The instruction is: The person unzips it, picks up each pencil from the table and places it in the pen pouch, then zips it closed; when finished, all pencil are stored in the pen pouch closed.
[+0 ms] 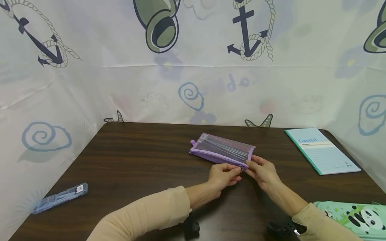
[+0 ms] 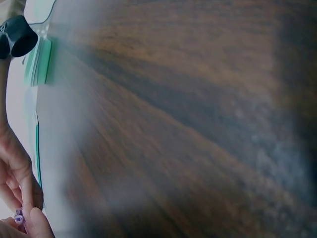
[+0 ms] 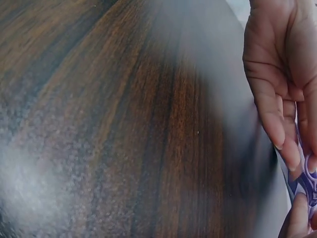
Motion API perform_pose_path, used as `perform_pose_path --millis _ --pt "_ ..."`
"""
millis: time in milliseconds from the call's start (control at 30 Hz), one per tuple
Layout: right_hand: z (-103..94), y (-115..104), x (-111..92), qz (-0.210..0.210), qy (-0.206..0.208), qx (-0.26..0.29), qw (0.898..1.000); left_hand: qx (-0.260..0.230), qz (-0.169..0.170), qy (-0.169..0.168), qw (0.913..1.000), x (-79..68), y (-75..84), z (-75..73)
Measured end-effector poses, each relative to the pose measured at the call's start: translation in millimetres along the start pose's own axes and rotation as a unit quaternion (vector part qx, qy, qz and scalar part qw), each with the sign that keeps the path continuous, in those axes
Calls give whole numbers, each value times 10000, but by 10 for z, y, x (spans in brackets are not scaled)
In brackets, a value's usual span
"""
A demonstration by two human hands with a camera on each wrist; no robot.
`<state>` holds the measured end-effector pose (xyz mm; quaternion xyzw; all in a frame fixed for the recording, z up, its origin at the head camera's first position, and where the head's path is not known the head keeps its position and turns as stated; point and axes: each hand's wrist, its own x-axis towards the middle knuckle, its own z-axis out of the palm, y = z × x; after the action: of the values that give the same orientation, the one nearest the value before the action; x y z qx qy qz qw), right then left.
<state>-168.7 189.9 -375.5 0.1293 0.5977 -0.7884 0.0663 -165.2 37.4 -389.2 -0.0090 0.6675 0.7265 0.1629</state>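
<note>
A purple zip pencil pouch [image 1: 223,147] with a see-through mesh face lies mid-table in the head view, with long thin items visible through the mesh. My left hand [image 1: 224,175] pinches the zipper pull at the pouch's near right corner between thumb and forefinger. Just beside it my right hand [image 1: 262,172] grips that same corner, thumb on top and fingers behind. The right wrist view shows the purple zipper end [image 3: 308,186] between the fingertips of both hands. In the left wrist view only a bit of purple shows near the fingertips.
A notebook marked "Gambit" [image 1: 322,150] lies at the right back. A green panda pencil case [image 1: 356,217] sits at the right front. A clear bluish plastic case [image 1: 61,197] rests by the left edge. A patterned white cloth [image 1: 132,87] surrounds the dark wooden table [image 1: 135,154].
</note>
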Motion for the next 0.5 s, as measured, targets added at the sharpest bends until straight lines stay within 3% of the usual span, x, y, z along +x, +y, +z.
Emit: perform_pose_path --millis 500 --pt "13 4 13 -136 103 -34 9998 -9 28 253 9997 81 9 -105"
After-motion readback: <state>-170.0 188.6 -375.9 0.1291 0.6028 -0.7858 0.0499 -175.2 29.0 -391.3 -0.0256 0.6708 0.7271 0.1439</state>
